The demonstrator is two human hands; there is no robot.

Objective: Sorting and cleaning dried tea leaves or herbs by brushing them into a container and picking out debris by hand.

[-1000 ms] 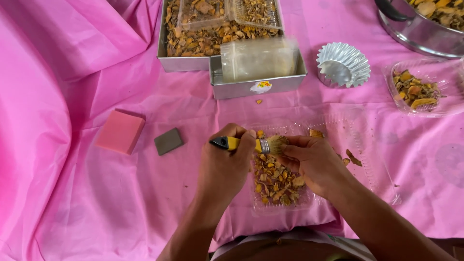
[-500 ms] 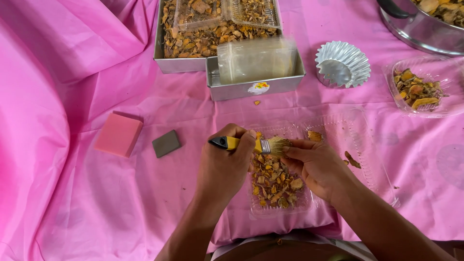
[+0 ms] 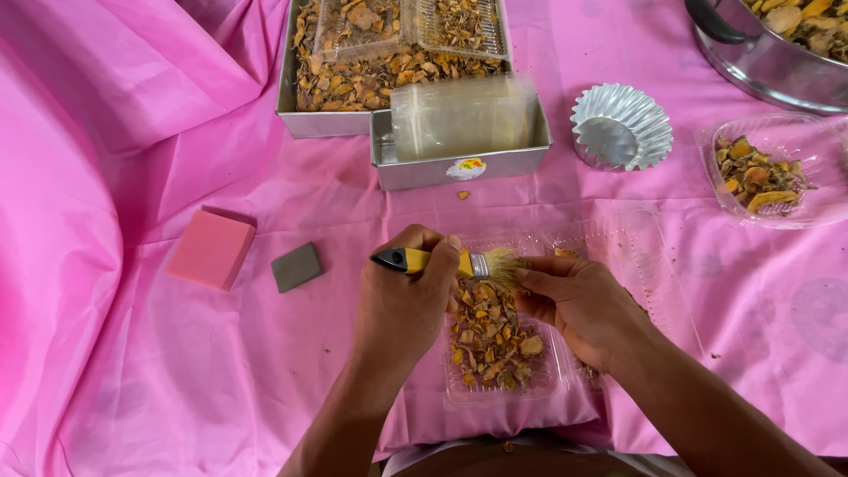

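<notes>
Left hand [image 3: 402, 305] grips one yellow-handled brush [image 3: 446, 263] over the clear tray [image 3: 499, 340] of dried pieces. Right hand [image 3: 579, 305] pinches, apparently, one piece against the bristles. Two metal boxes [image 3: 459, 163] lie beyond the tray.

A wrinkled pink cloth [image 3: 132, 132] covers the whole work surface under soft, even light.

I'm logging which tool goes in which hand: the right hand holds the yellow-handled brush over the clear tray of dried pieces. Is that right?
Not quite. In the head view the left hand holds the yellow-handled brush; the right hand touches its bristles. They are indeed over the clear tray of dried pieces.
</notes>
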